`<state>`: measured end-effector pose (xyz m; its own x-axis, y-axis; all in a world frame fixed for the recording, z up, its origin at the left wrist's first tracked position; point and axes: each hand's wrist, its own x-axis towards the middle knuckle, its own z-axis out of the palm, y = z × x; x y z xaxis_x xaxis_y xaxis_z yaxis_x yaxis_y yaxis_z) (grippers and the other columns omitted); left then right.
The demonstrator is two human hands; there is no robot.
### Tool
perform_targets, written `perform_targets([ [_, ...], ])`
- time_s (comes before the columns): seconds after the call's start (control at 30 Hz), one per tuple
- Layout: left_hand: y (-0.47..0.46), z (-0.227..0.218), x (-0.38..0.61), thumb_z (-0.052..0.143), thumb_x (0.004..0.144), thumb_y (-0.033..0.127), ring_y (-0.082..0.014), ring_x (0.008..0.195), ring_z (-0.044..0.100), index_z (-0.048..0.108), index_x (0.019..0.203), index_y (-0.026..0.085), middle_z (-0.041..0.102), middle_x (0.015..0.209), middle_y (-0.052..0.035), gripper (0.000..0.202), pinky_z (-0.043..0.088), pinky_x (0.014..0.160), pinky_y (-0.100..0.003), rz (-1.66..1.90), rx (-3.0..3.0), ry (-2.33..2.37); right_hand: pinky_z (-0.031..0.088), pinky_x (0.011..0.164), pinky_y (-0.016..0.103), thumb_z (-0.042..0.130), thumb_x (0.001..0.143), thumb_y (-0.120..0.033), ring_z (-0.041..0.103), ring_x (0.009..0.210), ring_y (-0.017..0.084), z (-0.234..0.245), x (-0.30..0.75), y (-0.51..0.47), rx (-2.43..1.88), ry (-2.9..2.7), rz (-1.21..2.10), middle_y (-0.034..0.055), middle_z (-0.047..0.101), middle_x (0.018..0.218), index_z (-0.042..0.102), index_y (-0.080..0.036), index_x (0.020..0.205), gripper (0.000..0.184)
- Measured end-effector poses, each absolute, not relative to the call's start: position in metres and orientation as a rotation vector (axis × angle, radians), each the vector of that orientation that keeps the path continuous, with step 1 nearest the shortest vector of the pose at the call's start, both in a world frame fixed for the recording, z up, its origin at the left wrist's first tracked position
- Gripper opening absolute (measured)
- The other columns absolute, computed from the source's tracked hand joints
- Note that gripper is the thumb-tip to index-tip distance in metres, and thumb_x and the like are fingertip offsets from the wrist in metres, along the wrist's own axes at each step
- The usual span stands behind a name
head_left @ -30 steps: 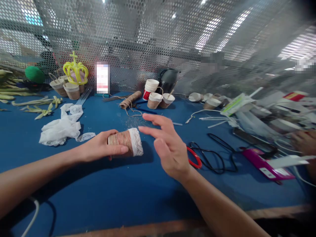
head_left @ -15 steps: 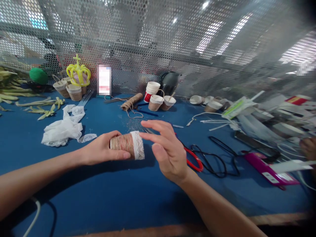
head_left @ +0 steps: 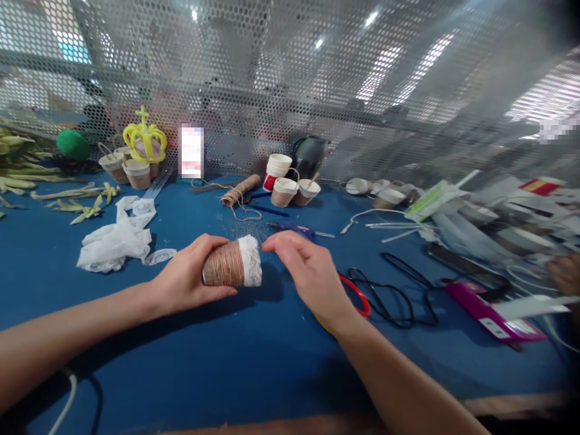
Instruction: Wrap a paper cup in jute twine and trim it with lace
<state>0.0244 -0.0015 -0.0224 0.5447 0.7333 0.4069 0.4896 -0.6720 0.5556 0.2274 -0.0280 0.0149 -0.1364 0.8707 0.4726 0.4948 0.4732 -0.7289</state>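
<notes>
My left hand (head_left: 194,275) is wrapped round a paper cup (head_left: 224,266) bound with brown and reddish twine, tilted on its side above the table. White lace (head_left: 251,261) runs round the cup's rim, which points right. Just off that rim, apart from it, my right hand (head_left: 308,269) has its thumb and fingers drawn together; what they hold, if anything, I cannot make out. Behind the right hand lies a blue glue gun (head_left: 302,231), partly hidden. Scissors with a red handle (head_left: 362,296) lie partly under the right wrist.
White lace trim (head_left: 115,241) is heaped at left. Twine (head_left: 241,190), twine-wrapped cups (head_left: 284,192) and a yellow crown (head_left: 145,142) stand along the mesh wall (head_left: 235,90). A purple power strip (head_left: 492,311) and black cable (head_left: 401,302) lie right. Another person's hand (head_left: 564,272) shows at the right edge.
My right hand's spread fingers have drawn together and pulled back slightly from the lace rim. The cup has tipped a little in my left hand. The glue gun shows more behind the right hand.
</notes>
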Motion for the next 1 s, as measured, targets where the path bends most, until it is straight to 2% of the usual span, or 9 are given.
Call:
perform_targets([
  [0.1, 0.000, -0.028, 0.023, 0.062, 0.070, 0.040, -0.0230, 0.094, 0.054, 0.037, 0.114, 0.017, 0.053, 0.103, -0.0109, 0.056, 0.047, 0.076, -0.036, 0.989, 2.557, 1.002, 0.045, 0.068, 0.028, 0.050, 0.082, -0.031, 0.056, 0.074, 0.016, 0.013, 0.224, -0.027, -1.198, -1.902, 0.811, 0.0027, 0.061, 0.076, 0.059, -0.017, 0.077, 0.018],
  [0.23, 0.001, -0.031, 0.021, 0.062, 0.071, 0.041, -0.0266, 0.100, 0.050, 0.033, 0.118, 0.016, 0.049, 0.108, -0.0148, 0.061, 0.046, 0.080, -0.040, 1.100, 2.723, 0.959, 0.045, 0.073, 0.030, 0.054, 0.078, -0.025, 0.055, 0.076, 0.015, 0.008, 0.220, -0.028, -1.153, -1.910, 0.889, 0.0031, 0.060, 0.079, 0.057, -0.016, 0.077, 0.009],
  [0.4, 0.000, -0.028, 0.022, 0.067, 0.062, 0.050, -0.0258, 0.098, 0.052, 0.029, 0.122, 0.016, 0.049, 0.109, -0.0142, 0.079, 0.046, 0.082, -0.041, 1.092, 2.497, 0.905, 0.043, 0.079, 0.033, 0.058, 0.075, -0.019, 0.053, 0.082, 0.016, 0.004, 0.217, -0.032, -1.055, -2.019, 0.644, 0.0044, 0.058, 0.082, 0.055, -0.018, 0.069, 0.007],
  [0.57, 0.002, -0.025, 0.024, 0.067, 0.064, 0.045, -0.0213, 0.092, 0.057, 0.032, 0.121, 0.018, 0.053, 0.105, -0.0100, 0.073, 0.048, 0.080, -0.036, 0.890, 2.209, 0.903, 0.043, 0.081, 0.035, 0.059, 0.074, -0.016, 0.051, 0.086, 0.018, 0.004, 0.214, -0.034, -0.963, -2.141, 0.490, 0.0034, 0.058, 0.078, 0.050, -0.020, 0.064, 0.014],
  [0.67, 0.005, -0.025, 0.023, 0.066, 0.066, 0.043, -0.0207, 0.090, 0.058, 0.036, 0.118, 0.017, 0.055, 0.104, -0.0095, 0.066, 0.049, 0.078, -0.035, 0.894, 2.232, 0.991, 0.045, 0.078, 0.034, 0.061, 0.075, -0.022, 0.054, 0.083, 0.017, 0.005, 0.215, -0.032, -1.061, -2.071, 0.514, 0.0037, 0.059, 0.084, 0.054, -0.020, 0.075, 0.007],
  [0.73, 0.006, -0.024, 0.022, 0.065, 0.067, 0.043, -0.0222, 0.094, 0.056, 0.037, 0.118, 0.016, 0.054, 0.106, -0.0111, 0.064, 0.048, 0.079, -0.035, 0.938, 2.365, 1.016, 0.045, 0.078, 0.035, 0.060, 0.076, -0.026, 0.055, 0.085, 0.018, 0.005, 0.217, -0.031, -1.141, -1.981, 0.491, 0.0047, 0.059, 0.090, 0.054, -0.020, 0.089, 0.015],
  [0.83, 0.006, -0.023, 0.019, 0.061, 0.071, 0.043, -0.0250, 0.100, 0.052, 0.037, 0.119, 0.015, 0.052, 0.111, -0.0141, 0.061, 0.047, 0.083, -0.038, 0.951, 2.688, 0.952, 0.044, 0.083, 0.037, 0.056, 0.080, -0.026, 0.052, 0.099, 0.019, 0.006, 0.220, -0.028, -1.139, -1.941, 0.420, 0.0072, 0.056, 0.105, 0.051, -0.021, 0.103, 0.024],
  [0.93, 0.005, -0.022, 0.019, 0.057, 0.074, 0.043, -0.0255, 0.098, 0.053, 0.037, 0.121, 0.014, 0.051, 0.112, -0.0155, 0.059, 0.047, 0.082, -0.039, 0.934, 2.858, 0.933, 0.039, 0.092, 0.040, 0.058, 0.078, -0.024, 0.046, 0.110, 0.021, 0.005, 0.220, -0.028, -1.050, -2.023, 0.358, 0.0087, 0.051, 0.114, 0.053, -0.021, 0.105, 0.027],
  [1.0, 0.004, -0.022, 0.019, 0.056, 0.074, 0.042, -0.0250, 0.096, 0.054, 0.037, 0.121, 0.013, 0.052, 0.111, -0.0157, 0.058, 0.048, 0.079, -0.038, 0.908, 2.862, 0.950, 0.037, 0.094, 0.041, 0.059, 0.077, -0.020, 0.046, 0.111, 0.022, 0.004, 0.218, -0.029, -1.020, -2.043, 0.298, 0.0086, 0.050, 0.116, 0.057, -0.021, 0.098, 0.021],
])
